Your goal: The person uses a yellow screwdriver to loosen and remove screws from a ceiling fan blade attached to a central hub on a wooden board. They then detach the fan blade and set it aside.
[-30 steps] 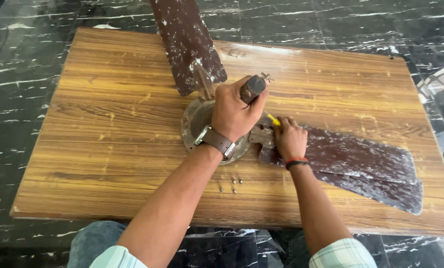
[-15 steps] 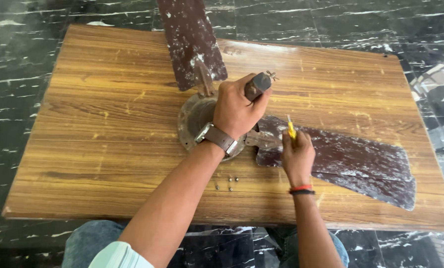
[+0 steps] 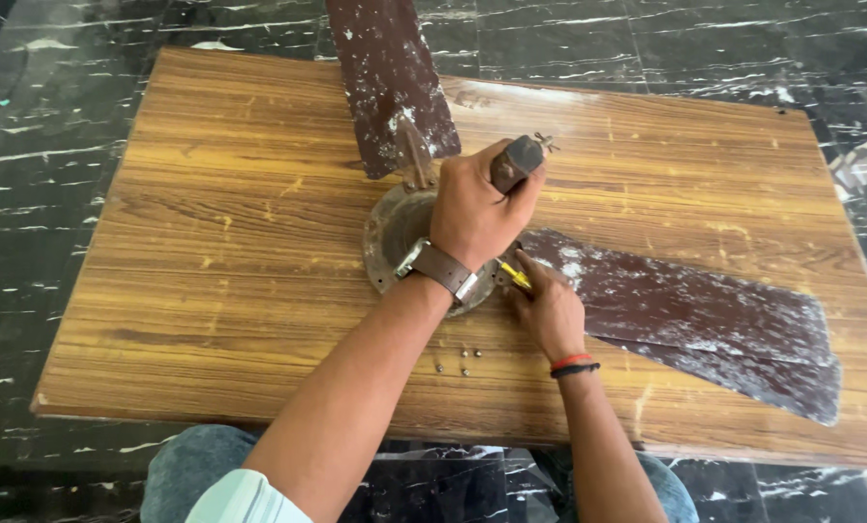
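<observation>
Ceiling fan motor hub with two brown blades, dismantling in hand on a wooden table.

Left hand: clenched round the hub's dark downrod stub, pinning the unit at table centre. Right hand: closed on a yellow-handled screwdriver, which half a second ago was lifted clear above the blade and is now brought down to the root of the near blade, just beside the hub rim; judged a return to a blade fastening. Far blade attached, pointing away. Three loose screws lie on the table near the wrists.
</observation>
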